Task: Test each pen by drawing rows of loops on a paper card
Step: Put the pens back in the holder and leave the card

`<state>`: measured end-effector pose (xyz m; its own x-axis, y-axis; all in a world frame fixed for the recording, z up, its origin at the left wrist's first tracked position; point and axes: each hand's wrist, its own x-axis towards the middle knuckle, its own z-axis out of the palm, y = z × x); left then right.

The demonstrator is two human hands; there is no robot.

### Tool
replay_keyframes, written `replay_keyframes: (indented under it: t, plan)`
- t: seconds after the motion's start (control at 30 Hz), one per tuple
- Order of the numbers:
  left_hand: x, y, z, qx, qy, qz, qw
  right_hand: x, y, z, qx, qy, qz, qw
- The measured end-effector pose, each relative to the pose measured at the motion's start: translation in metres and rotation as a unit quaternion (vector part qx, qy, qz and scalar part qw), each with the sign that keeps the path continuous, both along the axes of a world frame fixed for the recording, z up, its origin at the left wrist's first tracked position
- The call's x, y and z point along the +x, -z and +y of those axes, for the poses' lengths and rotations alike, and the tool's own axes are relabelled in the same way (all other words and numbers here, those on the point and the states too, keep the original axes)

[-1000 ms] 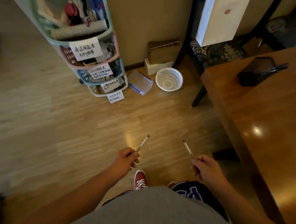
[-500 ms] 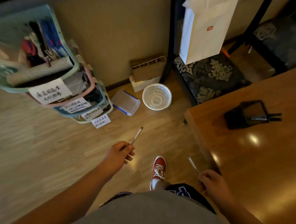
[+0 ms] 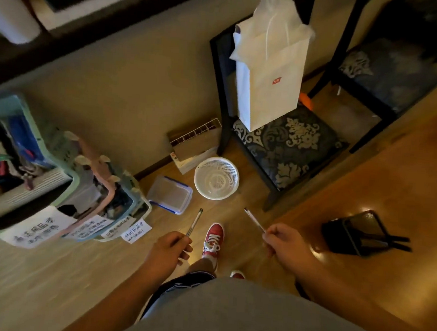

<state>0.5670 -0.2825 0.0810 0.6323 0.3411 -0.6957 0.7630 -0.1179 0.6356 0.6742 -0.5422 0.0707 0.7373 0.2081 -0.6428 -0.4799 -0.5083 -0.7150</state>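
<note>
- Left hand pinches a pen pointing to 12 o'clock.
- Right hand grips a second pen pointing to 11 o'clock.
- Holder on the tabletop, at 3 o'clock: dark pens stick out.
- Basket on the floor at 12 o'clock.
- The tabletop edge is just beside the right hand.

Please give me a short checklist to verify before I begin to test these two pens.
1. Left hand grips a pen: ok.
2. Right hand grips a second pen: ok.
3. Paper card in view: not ok, none visible.
4. Pen tips uncovered: cannot tell.
5. Wooden table has bare surface beside the black mesh pen holder: ok.
</note>
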Motion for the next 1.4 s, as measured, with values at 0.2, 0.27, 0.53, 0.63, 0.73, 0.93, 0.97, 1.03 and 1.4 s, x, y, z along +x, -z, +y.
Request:
replay_keyframes:
  t: [0.2,0.27,0.53,0.63,0.73,0.93,0.97,1.03,1.4]
  plan:
    - [0.118,-0.001,0.015,-0.062,0.140,-0.053,0.987,0.028,-0.021,0.002,0.013,0.167,0.023,0.986]
    - [0.155,-0.002,0.007,-0.105,0.192,-0.053,0.974,0.031,-0.032,-0.002,0.014,0.210,0.021,0.977]
    - [0.245,-0.044,-0.100,-0.186,0.399,-0.087,0.894,0.001,-0.082,-0.033,0.008,0.361,-0.068,0.930]
    - [0.250,-0.065,-0.145,-0.198,0.481,-0.120,0.846,-0.014,-0.097,-0.050,-0.015,0.422,-0.117,0.899]
    - [0.252,-0.080,-0.189,-0.185,0.543,-0.176,0.800,-0.021,-0.110,-0.071,-0.067,0.474,-0.171,0.861]
    - [0.257,-0.087,-0.246,-0.118,0.624,-0.315,0.705,-0.020,-0.123,-0.102,-0.119,0.493,-0.278,0.816]
    - [0.258,-0.086,-0.250,-0.102,0.641,-0.332,0.685,-0.020,-0.121,-0.105,-0.127,0.488,-0.285,0.815]
    - [0.259,-0.081,-0.253,-0.074,0.661,-0.364,0.651,-0.020,-0.114,-0.109,-0.140,0.471,-0.281,0.825]
    - [0.256,-0.056,-0.231,-0.015,0.692,-0.375,0.616,-0.012,-0.076,-0.105,-0.242,0.327,-0.220,0.886]
